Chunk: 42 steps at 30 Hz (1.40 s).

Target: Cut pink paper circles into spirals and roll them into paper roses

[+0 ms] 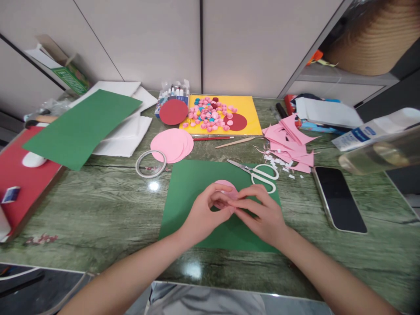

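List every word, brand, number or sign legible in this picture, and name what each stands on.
No text can be read with certainty.
Green box: pale lettering on its side, too blurred to read.
White package: marks on its blue label, too blurred to read.
Marker pack: any print is too small to read.
Small blue-and-white item: any print is too small to read.
Phone: dark screen, no text showing.

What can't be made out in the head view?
All in the head view:
- Anything held between the left hand and right hand: their own fingers hide it.
- Near part of the pink disc under them: covered by the hands.
- Far end of the see-through bottle: cut off by the right edge.
- Small print on the white tube: too small and blurred.
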### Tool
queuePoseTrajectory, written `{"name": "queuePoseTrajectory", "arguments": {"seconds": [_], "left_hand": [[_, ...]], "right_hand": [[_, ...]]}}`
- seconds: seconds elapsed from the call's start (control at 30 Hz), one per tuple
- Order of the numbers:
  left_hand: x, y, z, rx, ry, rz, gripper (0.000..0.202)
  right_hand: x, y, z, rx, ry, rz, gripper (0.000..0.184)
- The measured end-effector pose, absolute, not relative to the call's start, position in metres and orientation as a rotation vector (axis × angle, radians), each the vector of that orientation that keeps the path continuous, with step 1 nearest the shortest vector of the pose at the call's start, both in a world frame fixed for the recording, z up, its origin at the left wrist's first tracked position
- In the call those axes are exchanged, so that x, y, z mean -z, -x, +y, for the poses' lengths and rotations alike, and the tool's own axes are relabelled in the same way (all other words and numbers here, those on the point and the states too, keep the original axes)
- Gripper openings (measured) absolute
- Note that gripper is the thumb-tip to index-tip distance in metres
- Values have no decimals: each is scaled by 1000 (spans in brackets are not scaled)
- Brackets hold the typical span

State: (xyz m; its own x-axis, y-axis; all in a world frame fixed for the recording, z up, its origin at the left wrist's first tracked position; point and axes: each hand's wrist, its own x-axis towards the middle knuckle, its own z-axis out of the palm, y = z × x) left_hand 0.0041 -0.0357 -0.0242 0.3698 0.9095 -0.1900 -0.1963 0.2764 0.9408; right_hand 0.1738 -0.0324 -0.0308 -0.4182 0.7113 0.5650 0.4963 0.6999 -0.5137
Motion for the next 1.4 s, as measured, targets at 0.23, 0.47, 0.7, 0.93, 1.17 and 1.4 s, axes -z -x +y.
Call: {"name": "queuePoseTrajectory", "arguments": {"seconds": [0.23,0.47,0.7,0.93,1.17,1.4], "left_hand": [[24,-4,-37,-845,-1024,886,27],[24,-7,-39,-804,-1055,891,29],[27,-3,-36,-832,-940,885,31],[30,-2,-35,-845,-891,853,32],[28,-2,-36,-861,-914,866,27],[29,-2,-37,-860,-952,858,26]], "right_hand": [[25,-171,-32,-298,924,-2093,9],[30,-172,-33,-342,952,-2135,10],[27,-171,-33,-338,975,-2123,8],[30,-173,-34,-451,896,-2189,26],[36,-172,-35,-423,960,-2144,26],[32,-172,-34,-373,1006,-2083,9]]}}
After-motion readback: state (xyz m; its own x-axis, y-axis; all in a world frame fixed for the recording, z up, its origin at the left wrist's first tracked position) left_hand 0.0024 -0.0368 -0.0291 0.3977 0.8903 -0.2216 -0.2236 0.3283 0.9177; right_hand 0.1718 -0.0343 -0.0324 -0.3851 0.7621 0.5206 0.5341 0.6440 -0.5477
